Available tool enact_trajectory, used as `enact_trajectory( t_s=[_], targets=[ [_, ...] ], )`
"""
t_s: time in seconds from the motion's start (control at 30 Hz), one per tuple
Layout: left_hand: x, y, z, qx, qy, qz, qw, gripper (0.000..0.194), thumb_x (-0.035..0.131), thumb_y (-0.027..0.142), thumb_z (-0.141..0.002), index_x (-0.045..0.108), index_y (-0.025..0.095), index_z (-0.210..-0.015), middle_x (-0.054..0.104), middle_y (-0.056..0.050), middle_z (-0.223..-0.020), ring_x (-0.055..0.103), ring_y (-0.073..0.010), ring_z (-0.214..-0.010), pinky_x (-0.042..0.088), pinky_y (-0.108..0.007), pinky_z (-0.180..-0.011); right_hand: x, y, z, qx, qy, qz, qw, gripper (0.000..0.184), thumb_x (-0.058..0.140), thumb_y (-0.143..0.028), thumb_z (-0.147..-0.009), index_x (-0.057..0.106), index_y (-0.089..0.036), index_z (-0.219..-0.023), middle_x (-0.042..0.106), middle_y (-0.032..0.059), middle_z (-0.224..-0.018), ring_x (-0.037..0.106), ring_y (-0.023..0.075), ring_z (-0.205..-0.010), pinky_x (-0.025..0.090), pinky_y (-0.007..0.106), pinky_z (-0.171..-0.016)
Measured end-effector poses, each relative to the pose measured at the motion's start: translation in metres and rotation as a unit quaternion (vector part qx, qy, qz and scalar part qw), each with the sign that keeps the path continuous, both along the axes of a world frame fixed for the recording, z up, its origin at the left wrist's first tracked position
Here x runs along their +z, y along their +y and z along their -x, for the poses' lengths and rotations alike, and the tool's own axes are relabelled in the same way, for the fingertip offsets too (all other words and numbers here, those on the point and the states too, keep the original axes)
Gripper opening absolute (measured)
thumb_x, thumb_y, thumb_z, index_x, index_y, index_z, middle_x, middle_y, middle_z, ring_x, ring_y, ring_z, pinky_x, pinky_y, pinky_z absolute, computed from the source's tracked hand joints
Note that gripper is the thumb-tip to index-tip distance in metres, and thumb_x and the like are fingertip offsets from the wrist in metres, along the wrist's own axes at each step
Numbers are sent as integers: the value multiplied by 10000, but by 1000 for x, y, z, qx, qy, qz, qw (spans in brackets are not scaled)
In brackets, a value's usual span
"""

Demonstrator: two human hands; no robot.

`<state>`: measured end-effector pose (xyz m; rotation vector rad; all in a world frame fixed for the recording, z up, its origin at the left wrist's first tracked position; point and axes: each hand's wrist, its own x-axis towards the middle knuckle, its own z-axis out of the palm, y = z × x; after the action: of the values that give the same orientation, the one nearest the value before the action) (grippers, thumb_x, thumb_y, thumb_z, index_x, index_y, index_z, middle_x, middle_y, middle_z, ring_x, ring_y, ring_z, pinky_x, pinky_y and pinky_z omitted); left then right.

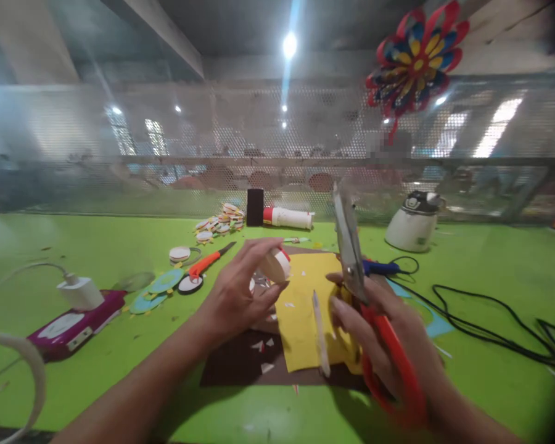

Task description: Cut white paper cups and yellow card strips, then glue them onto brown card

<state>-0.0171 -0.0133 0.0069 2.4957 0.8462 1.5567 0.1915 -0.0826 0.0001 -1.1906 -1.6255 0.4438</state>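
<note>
My left hand (245, 287) pinches a small round paper piece (277, 265), white and tan with a red edge, between thumb and fingers. In my right hand (388, 333) is a pair of red-handled scissors (393, 364), its blades pointing up and seemingly together. Below and between the hands lies a yellow paper sheet (300, 327) on a dark brown sheet (235, 364). A white pen (320, 336) rests on the yellow paper, and small white scraps (267, 368) are scattered around it. My fingers hide part of the round piece.
Orange-handled scissors (203, 265) and light-blue paper rings (166, 280) lie left. A purple power strip (83, 327) holds a white charger (79, 293). Behind are small round pieces (231, 213) and a white-red tube (289, 217). A blue tool (382, 267), black cord (481, 336) and white container (411, 228) are right.
</note>
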Motion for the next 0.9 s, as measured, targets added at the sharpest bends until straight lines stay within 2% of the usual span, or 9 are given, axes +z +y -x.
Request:
enact_trajectory(
  t_s=[0.07, 0.17, 0.33, 0.4, 0.5, 0.67, 0.83, 0.9],
  targets=[
    [-4, -3, -5, 0, 65, -63, 996, 521, 637, 175, -815, 486, 237, -1309, 589, -114, -1285, 526, -265, -1208, 419, -450, -1029, 6, 0, -2, 61, 79, 51, 994, 288, 566, -360, -880, 582, -173, -1098, 639, -1, -692, 623, 142, -604, 510, 242, -552],
    [-7, -11, -11, -33, 117, -110, 986, 522, 601, 144, -837, 476, 259, -1331, 576, -90, -1337, 506, -257, -1248, 390, -452, -1064, 8, 2, -1, 128, 202, 139, 961, 310, 631, -347, -847, 570, -168, -1093, 650, -3, -691, 645, 149, -626, 531, 267, -593],
    [-5, -22, -14, -78, 156, -101, 979, 559, 596, 104, -833, 470, 263, -1354, 518, -85, -1408, 455, -259, -1310, 350, -450, -1104, -2, 6, 5, 190, 358, 240, 882, 372, 729, -250, -754, 575, -178, -1085, 631, -27, -692, 629, 133, -615, 523, 262, -596],
    [-4, -23, -15, -91, 156, -98, 979, 560, 607, 104, -825, 481, 268, -1346, 519, -80, -1408, 457, -261, -1310, 339, -449, -1112, -5, 7, 5, 199, 375, 247, 871, 349, 727, -229, -754, 594, -181, -1073, 633, -25, -708, 618, 119, -613, 514, 246, -598],
    [-6, -22, -16, -71, 134, -75, 986, 556, 616, 123, -820, 482, 271, -1339, 539, -76, -1388, 475, -261, -1291, 349, -445, -1098, -5, 7, 3, 198, 342, 225, 891, 309, 710, -243, -783, 602, -194, -1068, 633, -24, -725, 600, 108, -615, 493, 234, -587],
    [-12, -22, -21, -37, 115, -42, 992, 527, 643, 185, -793, 504, 233, -1299, 601, -106, -1291, 539, -269, -1206, 413, -412, -1018, 2, 1, 2, 141, 227, 150, 952, 295, 663, -232, -809, 591, -206, -1094, 599, -43, -657, 569, 107, -589, 462, 221, -547],
    [-11, -16, -20, 51, 49, 98, 993, 431, 689, 296, -768, 593, 214, -1180, 680, -80, -1075, 633, -245, -940, 483, -367, -843, 5, -4, 2, 76, 164, 74, 981, 258, 633, -231, -801, 595, -220, -1057, 593, -39, -683, 550, 102, -573, 447, 211, -517],
    [-8, -12, -18, 48, 12, 179, 983, 430, 706, 338, -758, 607, 199, -1152, 686, -77, -1017, 640, -228, -875, 498, -345, -792, 4, -4, 0, 67, 166, 62, 982, 247, 625, -245, -812, 589, -224, -1056, 591, -45, -664, 548, 98, -560, 450, 209, -518]
  ],
)
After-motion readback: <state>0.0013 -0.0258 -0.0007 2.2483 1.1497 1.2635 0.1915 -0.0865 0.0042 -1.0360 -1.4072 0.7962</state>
